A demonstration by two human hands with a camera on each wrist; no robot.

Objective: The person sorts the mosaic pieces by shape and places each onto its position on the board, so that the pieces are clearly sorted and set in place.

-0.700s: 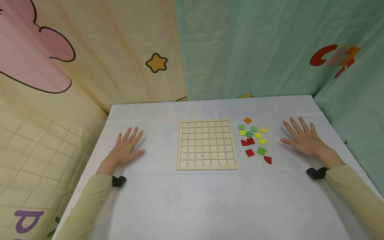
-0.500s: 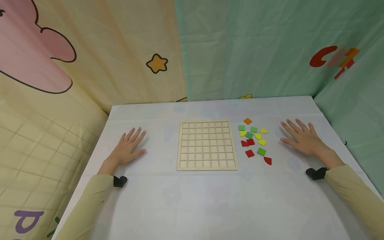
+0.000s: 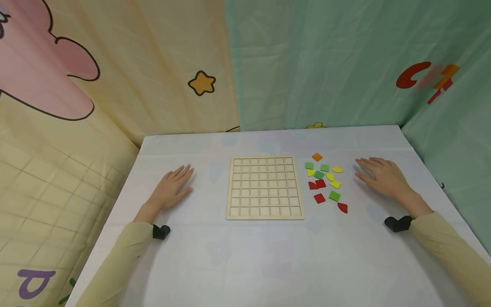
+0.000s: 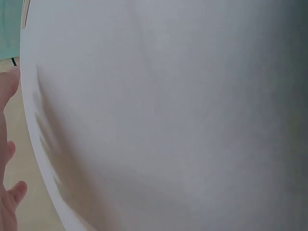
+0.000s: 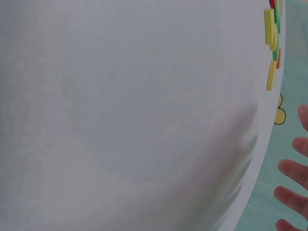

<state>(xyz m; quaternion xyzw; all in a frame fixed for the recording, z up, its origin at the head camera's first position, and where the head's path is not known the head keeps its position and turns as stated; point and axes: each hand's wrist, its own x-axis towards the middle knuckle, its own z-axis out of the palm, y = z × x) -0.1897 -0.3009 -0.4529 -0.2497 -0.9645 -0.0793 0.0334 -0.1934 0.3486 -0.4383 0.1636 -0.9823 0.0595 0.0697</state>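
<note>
In the head view a pale wooden grid board [image 3: 265, 188] lies flat in the middle of the table, its square cells bare. Just right of it are scattered small flat pieces: an orange square [image 3: 317, 157], several green squares [image 3: 334, 196], several yellow quarter-round pieces [image 3: 335, 184], red squares [image 3: 319, 198] and red quarter-round pieces [image 3: 342, 207]. My left hand [image 3: 168, 189] is left of the board, apart from it, fingers extended and holding nothing. Right of the pieces, my right hand [image 3: 383, 177] has its fingers extended, nothing in it. Shadows below the fingers show in both wrist views.
A white cloth covers the table [image 3: 253, 260]. Printed curtains [image 3: 326, 64] hang behind it and along both sides. Each wrist wears a black strap mount [image 3: 398, 224]. In the right wrist view, yellow pieces [image 5: 271, 75] stand near the table's far edge.
Both hands have shifted a little inward, toward the board and pieces. The fingers of each hand have drawn closer together. Board and pieces lie as before; the head view has tilted slightly.
</note>
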